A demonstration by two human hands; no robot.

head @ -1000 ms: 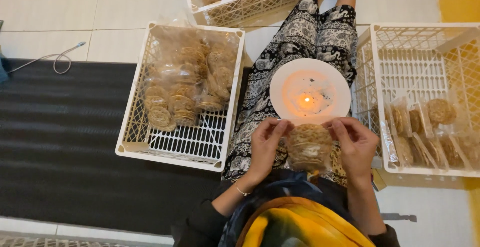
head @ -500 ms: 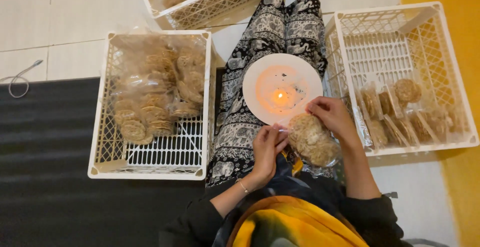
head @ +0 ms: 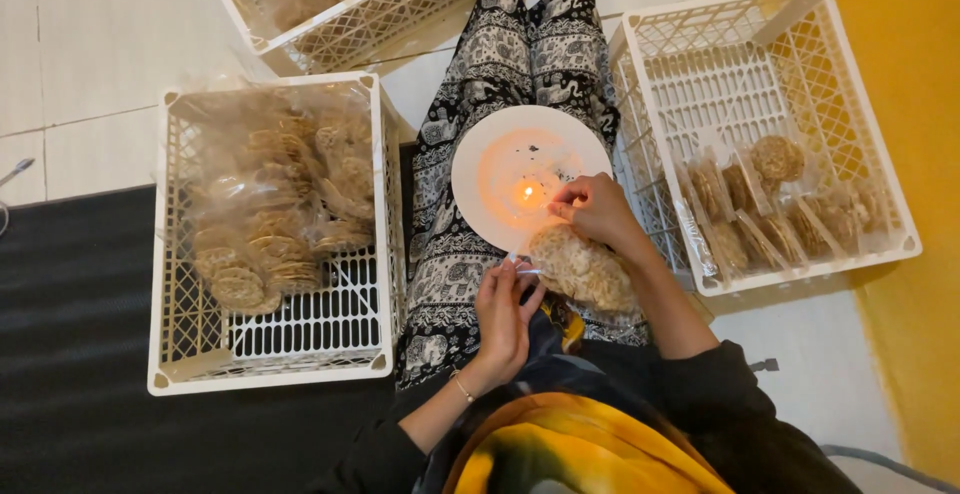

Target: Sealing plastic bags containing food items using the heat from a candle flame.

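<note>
Holding clear plastic bag of round brown crackers (head: 585, 269) beside white round plate w/ lit candle (head: 527, 194); bag edge now nearer flame than 1 s ago. Right hand (head: 598, 212) fingers pinched on bag top, left hand (head: 503, 314) fingers clamped on its edge.

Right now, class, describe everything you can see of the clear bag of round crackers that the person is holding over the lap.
The bag of crackers is clear, thin plastic film, packed with pale brown, lacy round crackers. It lies tilted over the patterned trousers, just below the white plate with its small flame. The right hand grips its upper end next to the flame; the left hand pinches its left edge. Whether that end is sealed cannot be told.
</note>
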